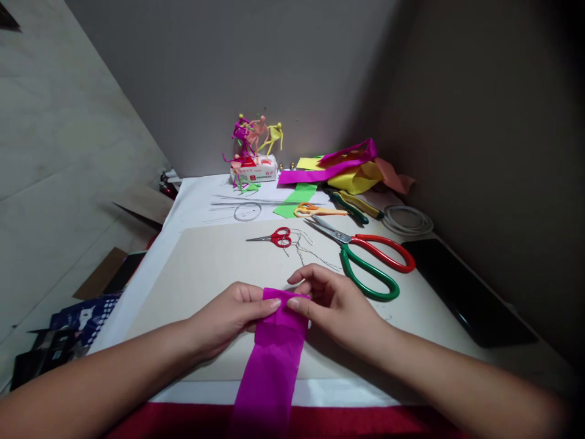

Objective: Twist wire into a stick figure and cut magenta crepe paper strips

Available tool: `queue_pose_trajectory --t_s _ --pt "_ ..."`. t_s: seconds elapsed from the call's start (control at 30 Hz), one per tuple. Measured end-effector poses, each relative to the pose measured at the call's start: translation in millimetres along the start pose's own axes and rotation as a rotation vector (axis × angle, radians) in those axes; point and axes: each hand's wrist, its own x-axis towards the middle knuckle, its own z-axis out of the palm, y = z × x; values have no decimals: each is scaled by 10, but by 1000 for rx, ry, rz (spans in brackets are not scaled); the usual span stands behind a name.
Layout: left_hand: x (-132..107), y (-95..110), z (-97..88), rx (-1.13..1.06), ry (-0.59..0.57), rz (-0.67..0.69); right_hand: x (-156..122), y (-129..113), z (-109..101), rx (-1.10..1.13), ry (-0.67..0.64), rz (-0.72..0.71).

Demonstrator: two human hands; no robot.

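Observation:
Between my two hands is a strip of magenta crepe paper (pixel 274 366), its top end folded over and its long tail hanging past the table's front edge. My left hand (pixel 233 314) pinches the folded end from the left, thumb on top. On the right side of the fold, my right hand (pixel 336 305) presses with its thumb, the index finger raised and curled behind. Just beyond the hands lie small red-handled scissors (pixel 280 237) and a twisted wire piece (pixel 299 244). Large shears (pixel 365 250) with one red and one green handle rest right of them.
A beige board (pixel 183 274) covers the table's middle. Behind it are straight wires (pixel 223 201), orange scissors (pixel 311 210), pliers (pixel 351 207), a white cable coil (pixel 406 219) and coloured paper strips (pixel 347 171). Small paper figures (pixel 256 134) stand by a tissue pack (pixel 260 169). A black phone (pixel 461 286) lies right.

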Motion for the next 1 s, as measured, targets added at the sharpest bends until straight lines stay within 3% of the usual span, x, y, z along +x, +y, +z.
queue_pose_trajectory --t_s 0.47,1.0 --pt "-17 -33 -27 -10 -2 13 37 0 -10 -65 -46 96" --pt "-4 -20 31 -13 60 55 5 -24 17 -100 -27 49"
